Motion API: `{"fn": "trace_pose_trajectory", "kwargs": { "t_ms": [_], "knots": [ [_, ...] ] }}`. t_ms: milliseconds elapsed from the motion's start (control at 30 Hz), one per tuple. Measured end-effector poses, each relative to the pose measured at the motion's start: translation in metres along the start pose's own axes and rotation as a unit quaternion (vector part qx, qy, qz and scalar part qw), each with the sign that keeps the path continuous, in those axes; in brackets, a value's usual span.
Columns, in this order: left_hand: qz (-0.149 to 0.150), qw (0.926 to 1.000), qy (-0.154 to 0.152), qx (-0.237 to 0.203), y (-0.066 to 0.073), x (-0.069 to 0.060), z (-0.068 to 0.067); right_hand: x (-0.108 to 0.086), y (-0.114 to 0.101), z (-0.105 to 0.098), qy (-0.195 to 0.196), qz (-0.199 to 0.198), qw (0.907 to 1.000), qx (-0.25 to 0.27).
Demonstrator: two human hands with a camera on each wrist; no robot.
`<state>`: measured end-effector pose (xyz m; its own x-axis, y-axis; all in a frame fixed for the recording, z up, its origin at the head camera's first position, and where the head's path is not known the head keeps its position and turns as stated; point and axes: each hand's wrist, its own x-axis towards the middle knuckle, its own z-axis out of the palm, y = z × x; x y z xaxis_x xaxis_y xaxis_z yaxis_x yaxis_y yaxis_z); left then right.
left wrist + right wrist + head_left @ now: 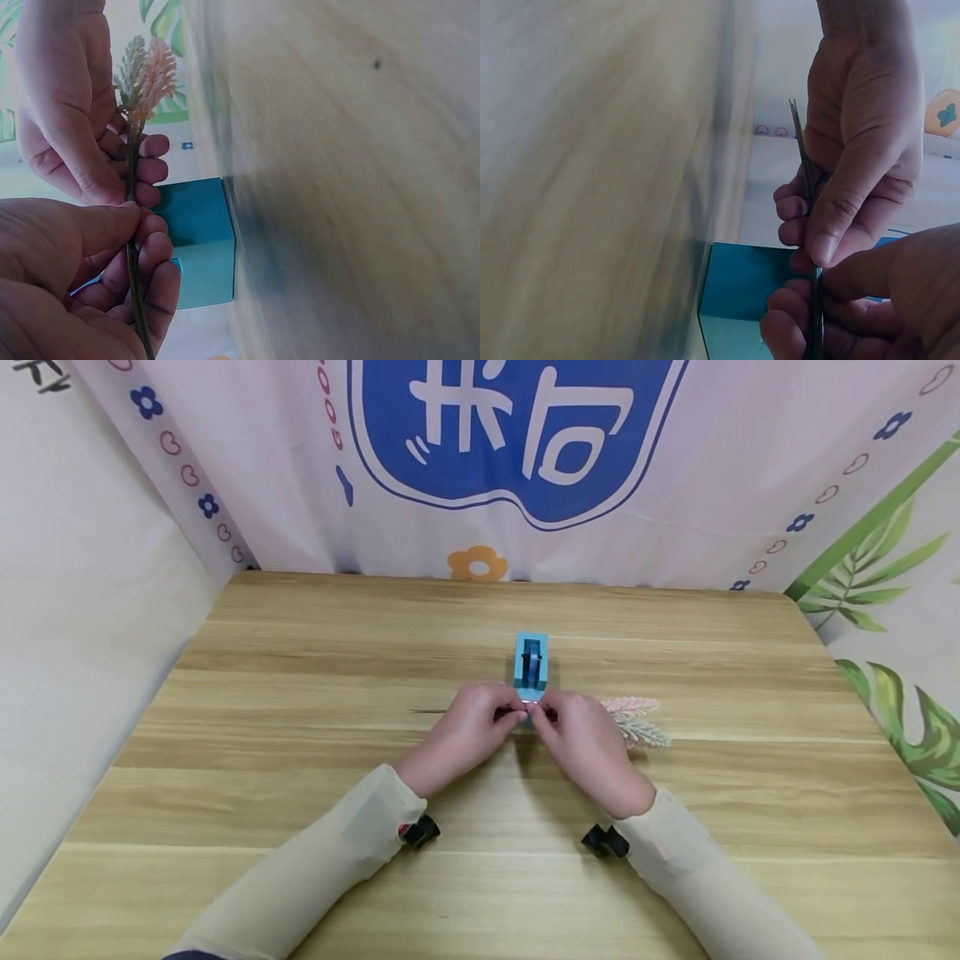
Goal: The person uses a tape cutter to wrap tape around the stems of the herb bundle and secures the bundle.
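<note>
Artificial flower stems point(132, 169) lie sideways across both hands, just in front of a blue tape dispenser point(532, 685). My left hand point(468, 727) pinches the stems between thumb and curled fingers, their bare ends point(797, 120) sticking out past it. Close beside it, my right hand point(588, 743) pinches the same stems nearer the blooms. A pink flower head point(633, 705) and a pale green flower head point(645, 731) extend beyond the right hand. The two thumbs almost meet. A small pale strip shows between the fingertips in the head view; whether it is tape I cannot tell.
Under the hands is a wood-grain table point(315, 643). Behind it hangs a white printed cloth point(285, 527) with a blue emblem. A leaf-patterned cloth point(892, 635) borders the right side. Small black wrist cameras point(422, 832) sit at the sleeve cuffs.
</note>
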<state>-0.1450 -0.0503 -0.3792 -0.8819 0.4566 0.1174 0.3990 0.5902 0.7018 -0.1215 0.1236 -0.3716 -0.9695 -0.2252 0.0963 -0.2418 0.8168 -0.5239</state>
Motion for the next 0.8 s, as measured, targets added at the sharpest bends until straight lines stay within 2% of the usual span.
{"fn": "trace_pose_trajectory", "kwargs": {
  "t_ms": [367,500,733,800],
  "knots": [
    [-0.009,0.9999,0.002,-0.006,-0.002,0.0,0.003,0.001,0.004,0.001,0.002,-0.011,0.9989,0.045],
    [-0.019,0.9998,0.001,0.008,0.003,0.0,-0.002,0.001,0.007,0.003,0.005,-0.015,0.9975,0.069],
    [-0.032,0.9984,0.033,0.033,0.006,0.007,-0.012,0.002,0.01,0.002,-0.003,-0.019,0.9966,0.08],
    [-0.036,0.9982,0.024,0.041,0.005,0.009,-0.013,0.002,0.01,0.002,-0.004,-0.021,0.9968,0.077]
  ]
}}
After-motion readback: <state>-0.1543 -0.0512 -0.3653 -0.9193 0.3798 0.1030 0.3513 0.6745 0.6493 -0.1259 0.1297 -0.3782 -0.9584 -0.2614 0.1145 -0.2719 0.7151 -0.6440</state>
